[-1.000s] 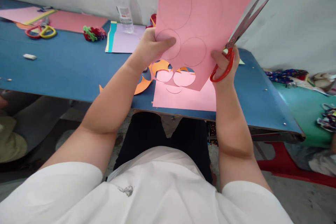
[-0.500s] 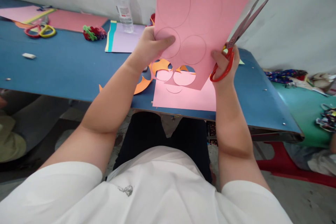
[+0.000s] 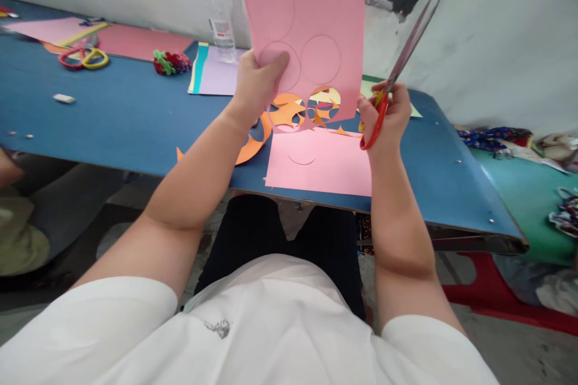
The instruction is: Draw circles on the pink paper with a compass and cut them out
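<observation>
My left hand (image 3: 259,75) grips a pink paper sheet (image 3: 311,12) by its left edge, thumb on the front. Pencilled circles mark the raised sheet, and two round holes are cut near its lower edge. In my right hand (image 3: 386,111) are scissors (image 3: 382,109) with red and yellow handles, blades pointing up and slightly parted, beside the sheet's right edge. Below lies another pink sheet (image 3: 325,162) with a curved line on it. Orange paper scraps (image 3: 253,147) are partly hidden behind the raised sheet and my left arm.
A plastic bottle (image 3: 221,27) stands by the wall on lilac paper (image 3: 217,77). Farther left on the blue table (image 3: 135,111) are a second pair of scissors (image 3: 84,58), an eraser (image 3: 64,98) and a red and green fuzzy item (image 3: 170,62). Another person's arm (image 3: 9,168) shows at far left.
The pink sheet has swung left and away from my right hand, which now holds only the scissors. The scissor blades have drawn closer together. The view has shifted slightly.
</observation>
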The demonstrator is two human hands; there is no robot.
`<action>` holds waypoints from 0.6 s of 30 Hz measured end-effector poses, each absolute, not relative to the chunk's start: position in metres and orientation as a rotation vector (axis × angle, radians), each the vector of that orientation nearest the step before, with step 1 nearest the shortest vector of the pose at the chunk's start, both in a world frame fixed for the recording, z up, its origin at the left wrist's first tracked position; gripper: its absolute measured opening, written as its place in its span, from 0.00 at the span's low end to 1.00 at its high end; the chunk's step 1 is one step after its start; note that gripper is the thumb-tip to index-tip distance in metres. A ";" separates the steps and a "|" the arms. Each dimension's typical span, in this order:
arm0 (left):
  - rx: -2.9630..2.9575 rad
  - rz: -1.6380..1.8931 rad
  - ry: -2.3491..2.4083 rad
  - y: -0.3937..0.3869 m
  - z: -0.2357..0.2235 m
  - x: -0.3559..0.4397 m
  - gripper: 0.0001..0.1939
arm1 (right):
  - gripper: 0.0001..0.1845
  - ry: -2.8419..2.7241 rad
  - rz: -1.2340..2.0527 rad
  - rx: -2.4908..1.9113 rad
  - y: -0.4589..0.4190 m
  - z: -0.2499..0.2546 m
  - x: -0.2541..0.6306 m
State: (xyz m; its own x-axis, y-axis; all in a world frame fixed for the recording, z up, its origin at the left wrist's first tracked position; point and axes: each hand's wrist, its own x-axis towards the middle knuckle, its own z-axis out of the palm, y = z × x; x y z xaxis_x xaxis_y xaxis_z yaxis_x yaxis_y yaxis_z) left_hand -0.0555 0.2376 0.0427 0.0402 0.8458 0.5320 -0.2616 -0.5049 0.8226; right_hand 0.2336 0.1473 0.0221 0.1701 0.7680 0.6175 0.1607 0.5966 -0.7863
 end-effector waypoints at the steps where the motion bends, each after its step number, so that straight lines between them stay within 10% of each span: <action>1: 1.429 1.639 0.633 0.241 0.041 -0.055 0.35 | 0.22 -1.360 0.494 -0.855 0.144 0.022 0.230; 7: 1.399 1.772 0.624 0.256 0.033 -0.055 0.51 | 0.29 -1.483 0.676 -0.976 0.132 0.019 0.201; 18: 1.434 1.896 0.774 0.252 0.028 -0.055 0.42 | 0.31 -1.471 0.845 -1.182 0.125 0.018 0.189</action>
